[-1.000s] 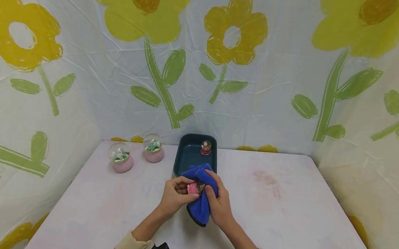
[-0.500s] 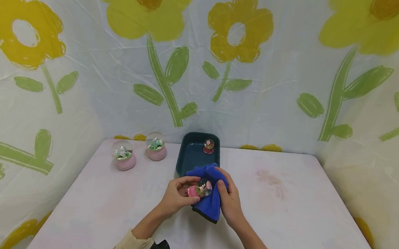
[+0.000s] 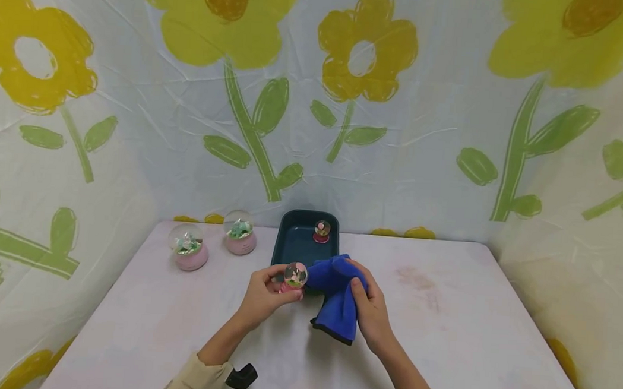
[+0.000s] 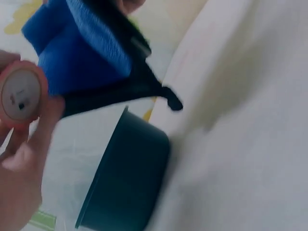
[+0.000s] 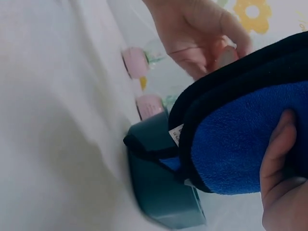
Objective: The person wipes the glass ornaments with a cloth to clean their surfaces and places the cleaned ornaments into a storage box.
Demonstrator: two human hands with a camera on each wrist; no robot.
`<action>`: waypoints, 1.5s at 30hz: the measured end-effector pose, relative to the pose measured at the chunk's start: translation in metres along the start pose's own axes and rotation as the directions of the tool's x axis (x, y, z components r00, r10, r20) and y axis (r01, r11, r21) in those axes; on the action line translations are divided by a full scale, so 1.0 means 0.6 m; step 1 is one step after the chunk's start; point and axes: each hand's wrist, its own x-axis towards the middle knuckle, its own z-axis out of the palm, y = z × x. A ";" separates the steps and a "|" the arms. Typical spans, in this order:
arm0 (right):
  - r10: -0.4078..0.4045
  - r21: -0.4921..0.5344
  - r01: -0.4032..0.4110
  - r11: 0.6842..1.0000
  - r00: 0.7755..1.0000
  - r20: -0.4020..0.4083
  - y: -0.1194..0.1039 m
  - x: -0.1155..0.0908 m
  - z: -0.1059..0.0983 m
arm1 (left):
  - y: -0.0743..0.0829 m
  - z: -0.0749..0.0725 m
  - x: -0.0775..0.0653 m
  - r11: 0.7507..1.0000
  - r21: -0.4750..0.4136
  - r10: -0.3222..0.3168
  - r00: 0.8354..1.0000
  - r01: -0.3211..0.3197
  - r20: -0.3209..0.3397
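Observation:
My left hand [image 3: 263, 296] grips a small snow globe [image 3: 295, 275] by its pink base, glass dome up, in front of the tray. The left wrist view shows the round underside of that base [image 4: 20, 94] between thumb and fingers. My right hand [image 3: 374, 310] holds a blue cloth [image 3: 337, 294] with dark edging, pinched under the thumb; its lower end hangs above the table. In the right wrist view the cloth [image 5: 236, 139] hides part of the left hand [image 5: 199, 33]. Globe and cloth are close together; whether they touch I cannot tell.
A dark teal tray [image 3: 294, 241] stands at the back middle, with another small snow globe [image 3: 322, 231] inside. Two larger snow globes with pink bases, a nearer one [image 3: 190, 249] and a farther one [image 3: 240, 233], stand to its left. Flowered sheeting [image 3: 414, 183] rises behind the table.
The small globe has come out of the cloth's folds, moved left and turned from lying sideways to dome up. My right hand has drawn the cloth away to the right.

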 end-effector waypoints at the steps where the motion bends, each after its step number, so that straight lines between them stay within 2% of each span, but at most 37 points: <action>1: -0.001 -0.001 0.001 1.000 1.000 0.002 0.000 -0.001 -0.003 | -0.002 -0.003 0.004 1.000 0.030 0.004 0.999 -0.003 -0.038; 4: -0.001 -0.012 0.001 1.000 1.000 0.000 -0.001 -0.004 -0.010 | -0.011 -0.011 0.019 0.987 0.158 0.031 0.986 -0.004 -0.164; 6: 0.010 -0.017 -0.010 1.000 1.000 -0.010 0.001 -0.008 -0.013 | -0.018 -0.018 0.027 0.967 0.255 0.052 0.971 0.009 -0.233; 10: 0.062 -0.036 -0.062 0.997 0.998 -0.014 0.005 -0.025 -0.017 | -0.024 -0.027 0.034 0.926 0.373 0.067 0.949 0.056 -0.309; 14: 0.089 -0.051 -0.090 0.995 0.996 -0.015 0.003 -0.040 -0.026 | -0.027 -0.030 0.052 0.908 0.414 0.073 0.950 0.063 -0.304; 17: 0.081 -0.066 -0.082 0.994 0.997 -0.022 -0.002 -0.043 -0.037 | -0.029 -0.028 0.078 0.894 0.443 0.069 0.957 0.065 -0.281; 24: 0.114 -0.120 -0.117 0.986 0.993 -0.033 -0.007 -0.046 -0.069 | -0.041 -0.015 0.140 0.861 0.502 0.065 0.960 0.083 -0.271; 27: 0.131 -0.132 -0.136 0.982 0.990 -0.047 -0.008 -0.049 -0.080 | -0.046 -0.012 0.162 0.859 0.507 0.068 0.962 0.078 -0.263; 32: 0.137 -0.121 -0.143 0.982 0.989 -0.057 -0.012 -0.051 -0.093 | -0.048 -0.012 0.195 0.872 0.481 0.059 0.955 0.092 -0.291; 36: 0.155 -0.113 -0.162 0.980 0.985 -0.072 -0.016 -0.046 -0.099 | -0.050 -0.012 0.218 0.889 0.451 0.058 0.956 0.082 -0.288; 45: 0.174 -0.112 -0.182 0.977 0.982 -0.078 -0.013 -0.041 -0.107 | -0.074 -0.007 0.248 0.901 0.422 0.052 0.942 0.100 -0.333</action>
